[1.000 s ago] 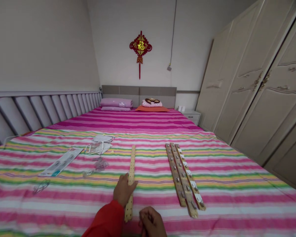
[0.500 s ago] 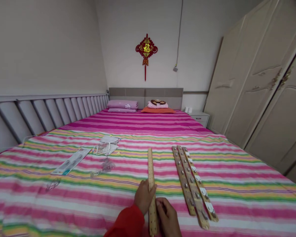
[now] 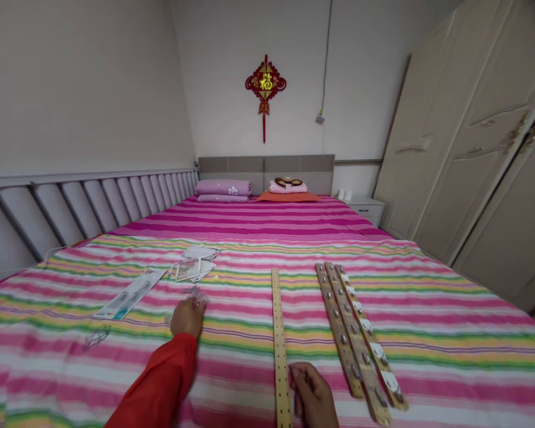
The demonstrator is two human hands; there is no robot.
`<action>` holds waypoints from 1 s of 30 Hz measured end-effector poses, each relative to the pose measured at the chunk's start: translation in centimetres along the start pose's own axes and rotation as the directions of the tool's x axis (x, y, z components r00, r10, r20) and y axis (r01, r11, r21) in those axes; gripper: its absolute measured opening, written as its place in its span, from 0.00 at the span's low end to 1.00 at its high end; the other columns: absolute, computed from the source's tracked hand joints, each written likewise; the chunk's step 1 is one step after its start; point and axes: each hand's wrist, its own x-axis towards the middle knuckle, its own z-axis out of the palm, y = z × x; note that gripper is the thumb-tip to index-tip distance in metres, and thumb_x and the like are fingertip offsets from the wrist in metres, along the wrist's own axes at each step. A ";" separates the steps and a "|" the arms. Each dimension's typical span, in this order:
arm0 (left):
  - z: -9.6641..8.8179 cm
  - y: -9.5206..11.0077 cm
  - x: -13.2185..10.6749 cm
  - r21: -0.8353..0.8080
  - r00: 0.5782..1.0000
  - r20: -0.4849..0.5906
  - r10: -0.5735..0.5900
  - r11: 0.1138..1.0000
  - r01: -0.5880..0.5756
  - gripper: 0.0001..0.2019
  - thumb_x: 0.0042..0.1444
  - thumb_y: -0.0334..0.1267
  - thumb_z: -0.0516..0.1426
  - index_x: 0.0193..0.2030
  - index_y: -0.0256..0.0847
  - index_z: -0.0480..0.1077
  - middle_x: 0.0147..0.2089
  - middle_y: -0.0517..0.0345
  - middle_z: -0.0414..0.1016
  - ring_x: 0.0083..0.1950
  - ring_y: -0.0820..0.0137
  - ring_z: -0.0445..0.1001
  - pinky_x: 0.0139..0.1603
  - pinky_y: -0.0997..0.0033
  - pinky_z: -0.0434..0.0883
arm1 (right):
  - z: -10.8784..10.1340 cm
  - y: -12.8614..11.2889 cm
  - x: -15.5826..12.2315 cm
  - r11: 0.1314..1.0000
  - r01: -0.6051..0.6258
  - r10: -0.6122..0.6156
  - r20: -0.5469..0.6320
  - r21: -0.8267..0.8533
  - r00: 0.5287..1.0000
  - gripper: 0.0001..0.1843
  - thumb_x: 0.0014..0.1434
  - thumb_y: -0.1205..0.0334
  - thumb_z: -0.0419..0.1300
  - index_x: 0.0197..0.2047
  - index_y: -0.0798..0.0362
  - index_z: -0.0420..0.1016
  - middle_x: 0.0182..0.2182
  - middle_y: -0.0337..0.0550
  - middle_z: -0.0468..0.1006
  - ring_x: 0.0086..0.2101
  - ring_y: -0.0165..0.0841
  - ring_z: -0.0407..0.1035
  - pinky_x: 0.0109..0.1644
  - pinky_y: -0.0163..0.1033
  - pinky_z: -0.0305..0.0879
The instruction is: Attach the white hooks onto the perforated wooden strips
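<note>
A long wooden strip with holes (image 3: 279, 339) lies on the striped bed cover (image 3: 450, 333), running away from me. My right hand (image 3: 312, 395) rests curled beside its near end, touching its right edge. In a red sleeve, my left hand (image 3: 187, 317) has reached out to the left, fingers closing on a small clear plastic bag (image 3: 197, 295). Three wooden strips fitted with metal studs and white clips (image 3: 356, 336) lie side by side to the right.
Flat packaging (image 3: 129, 294), a pile of small bags (image 3: 195, 264) and a clear bag (image 3: 96, 337) lie at left. Pillows (image 3: 223, 189) sit at the headboard. A padded wall panel (image 3: 93, 205) runs along the left, a wardrobe (image 3: 481, 154) along the right.
My left hand has let go of the holed strip and moved left and forward to the small clear bag. The strip now lies flat, with my right hand still at its near end.
</note>
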 end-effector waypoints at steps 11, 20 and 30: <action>1.3 0.9 -2.2 -0.536 0.999 0.047 -0.023 0.843 0.045 0.17 0.43 0.49 0.57 0.31 0.37 0.78 0.33 0.50 0.80 0.38 0.60 0.76 0.43 0.63 0.71 | -0.7 0.3 0.6 0.999 -0.022 0.021 0.034 0.035 0.999 0.28 0.42 0.37 0.65 0.30 0.57 0.73 0.18 0.33 0.68 0.11 0.20 0.54 0.17 0.29 0.41; -0.8 4.1 -8.3 -0.807 0.951 0.308 0.015 0.534 0.252 0.25 0.35 0.57 0.63 0.33 0.36 0.78 0.36 0.50 0.81 0.42 0.59 0.77 0.47 0.63 0.72 | -0.5 -0.8 0.3 0.996 -0.033 0.031 0.022 0.082 0.999 0.25 0.43 0.41 0.66 0.29 0.57 0.74 0.19 0.33 0.69 0.11 0.19 0.53 0.17 0.29 0.41; -3.8 8.3 -15.3 -0.821 0.930 0.142 0.340 0.565 -0.082 0.13 0.52 0.50 0.57 0.33 0.44 0.77 0.39 0.51 0.76 0.43 0.63 0.75 0.39 0.70 0.73 | 1.4 -4.9 -0.6 0.995 0.037 -0.042 0.051 0.091 0.998 0.21 0.43 0.47 0.69 0.30 0.57 0.75 0.16 0.32 0.67 0.16 0.22 0.54 0.19 0.30 0.47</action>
